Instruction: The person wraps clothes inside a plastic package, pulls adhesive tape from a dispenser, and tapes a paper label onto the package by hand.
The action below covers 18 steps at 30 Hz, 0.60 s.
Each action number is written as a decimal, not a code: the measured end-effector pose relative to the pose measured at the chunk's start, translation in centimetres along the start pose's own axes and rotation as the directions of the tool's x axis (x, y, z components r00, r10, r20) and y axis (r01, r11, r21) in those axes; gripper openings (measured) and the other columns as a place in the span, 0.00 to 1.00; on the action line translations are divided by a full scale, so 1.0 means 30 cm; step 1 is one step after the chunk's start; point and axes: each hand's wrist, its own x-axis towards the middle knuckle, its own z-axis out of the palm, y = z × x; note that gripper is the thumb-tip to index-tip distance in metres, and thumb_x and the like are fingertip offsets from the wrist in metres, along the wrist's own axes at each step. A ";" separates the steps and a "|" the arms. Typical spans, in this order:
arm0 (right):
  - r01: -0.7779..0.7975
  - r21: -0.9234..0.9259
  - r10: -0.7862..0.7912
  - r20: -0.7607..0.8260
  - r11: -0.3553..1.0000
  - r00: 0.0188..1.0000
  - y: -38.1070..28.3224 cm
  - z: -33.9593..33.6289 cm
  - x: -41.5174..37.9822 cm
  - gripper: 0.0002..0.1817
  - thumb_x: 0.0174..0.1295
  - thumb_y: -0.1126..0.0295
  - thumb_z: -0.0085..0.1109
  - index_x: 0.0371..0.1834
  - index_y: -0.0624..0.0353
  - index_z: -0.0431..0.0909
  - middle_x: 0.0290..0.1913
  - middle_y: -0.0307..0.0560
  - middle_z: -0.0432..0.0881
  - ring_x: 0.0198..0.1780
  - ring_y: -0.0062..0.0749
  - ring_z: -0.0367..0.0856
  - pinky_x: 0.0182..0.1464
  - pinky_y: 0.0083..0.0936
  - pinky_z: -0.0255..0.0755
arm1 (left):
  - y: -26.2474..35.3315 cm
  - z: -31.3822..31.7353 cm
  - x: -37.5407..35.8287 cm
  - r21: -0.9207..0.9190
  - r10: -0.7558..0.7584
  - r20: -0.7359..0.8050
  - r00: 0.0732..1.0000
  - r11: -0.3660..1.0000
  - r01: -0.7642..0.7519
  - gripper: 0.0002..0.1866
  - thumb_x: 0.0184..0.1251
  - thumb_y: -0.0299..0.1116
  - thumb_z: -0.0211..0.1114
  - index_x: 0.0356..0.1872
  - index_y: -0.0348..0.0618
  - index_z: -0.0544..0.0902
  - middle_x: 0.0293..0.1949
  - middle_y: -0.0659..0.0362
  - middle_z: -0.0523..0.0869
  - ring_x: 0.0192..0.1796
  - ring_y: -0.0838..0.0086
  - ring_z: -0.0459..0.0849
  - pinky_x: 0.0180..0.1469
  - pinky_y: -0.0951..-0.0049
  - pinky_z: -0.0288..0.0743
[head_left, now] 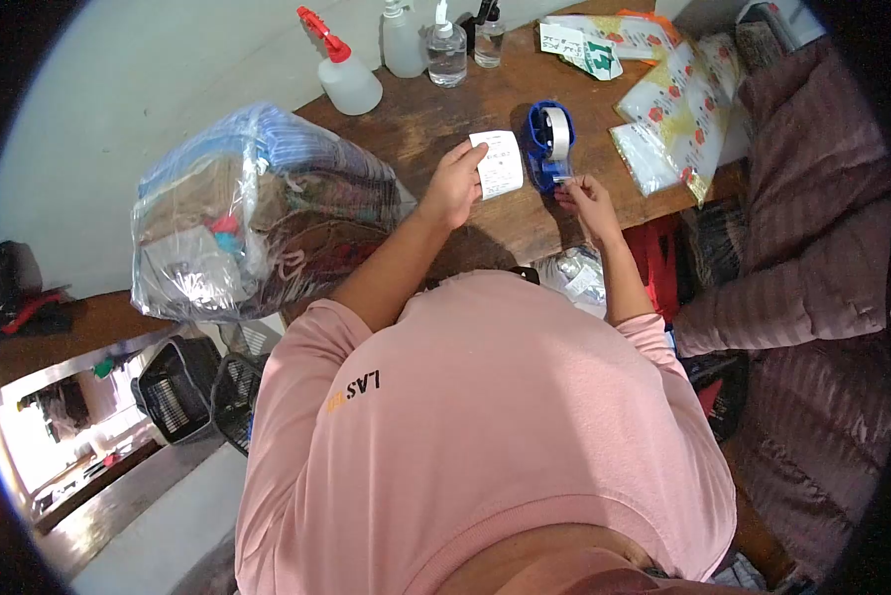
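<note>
My left hand (453,184) pinches a white printed paper slip (498,165) between thumb and fingers, holding it above the wooden table (406,124). To its right stands a blue tape dispenser (537,149) with a roll of tape (556,134) in it. My right hand (590,205) is at the dispenser's near end, fingers closed at the cutting edge on the end of the tape. The tape end itself is small and partly hidden by the fingertips. Left of my left arm sits a large clear plastic bag (287,213) packed with folded cloth.
A spray bottle (348,84) with a red head and several pump bottles (447,58) line the wall. Patterned plastic packaging (678,119) lies at the right, beside dark striped bedding (812,188). Black baskets (176,387) stand below at the left.
</note>
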 end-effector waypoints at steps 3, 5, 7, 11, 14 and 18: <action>-0.001 0.121 0.000 0.008 0.993 1.000 0.065 -0.018 -0.026 0.10 0.60 0.64 0.54 0.28 0.59 0.72 0.25 0.36 0.75 0.25 0.17 0.71 0.28 0.15 0.65 | 0.005 0.002 -0.001 0.022 -0.011 0.002 1.000 1.000 0.011 0.13 0.67 0.33 0.50 0.48 0.38 0.72 0.44 0.55 0.80 0.45 0.69 0.80 0.47 0.66 0.75; -0.035 0.100 0.035 -0.002 0.994 0.999 0.082 -0.029 -0.033 0.10 0.59 0.64 0.56 0.25 0.58 0.72 0.23 0.33 0.72 0.23 0.17 0.67 0.27 0.14 0.61 | 0.010 0.012 -0.006 0.049 -0.019 0.031 0.999 0.999 0.018 0.13 0.67 0.32 0.49 0.49 0.38 0.72 0.44 0.55 0.79 0.45 0.70 0.80 0.47 0.66 0.76; -0.071 0.030 0.071 -0.023 0.997 0.997 0.067 -0.014 -0.040 0.11 0.57 0.64 0.57 0.23 0.56 0.71 0.21 0.31 0.70 0.22 0.16 0.63 0.26 0.13 0.58 | 0.010 0.023 -0.011 0.063 -0.019 0.057 0.998 0.998 0.016 0.13 0.67 0.31 0.48 0.49 0.37 0.72 0.44 0.56 0.79 0.45 0.70 0.80 0.48 0.67 0.76; 0.124 -0.127 -0.133 -0.068 0.984 0.989 0.152 -0.027 -0.003 0.13 0.55 0.64 0.59 0.20 0.58 0.70 0.18 0.34 0.70 0.22 0.20 0.65 0.27 0.19 0.62 | 0.018 0.059 -0.035 0.119 -0.020 0.107 0.994 0.993 0.007 0.14 0.67 0.30 0.48 0.51 0.38 0.70 0.46 0.56 0.79 0.47 0.71 0.79 0.49 0.67 0.75; 0.210 -0.320 -0.251 -0.092 0.924 0.964 0.214 -0.065 0.019 0.12 0.55 0.65 0.59 0.23 0.61 0.71 0.18 0.38 0.71 0.23 0.23 0.67 0.30 0.21 0.65 | 0.016 0.067 -0.055 0.154 -0.019 0.122 0.992 0.988 0.000 0.14 0.67 0.31 0.48 0.51 0.39 0.70 0.46 0.57 0.78 0.48 0.72 0.79 0.49 0.68 0.74; 0.338 -0.380 -0.391 -0.073 0.861 0.917 -0.004 -0.055 -0.036 0.08 0.57 0.69 0.57 0.28 0.63 0.74 0.23 0.42 0.74 0.27 0.24 0.71 0.33 0.20 0.66 | 0.017 0.075 -0.080 0.180 0.024 0.154 0.988 0.982 -0.052 0.12 0.67 0.28 0.48 0.48 0.36 0.72 0.41 0.57 0.80 0.42 0.74 0.81 0.44 0.73 0.76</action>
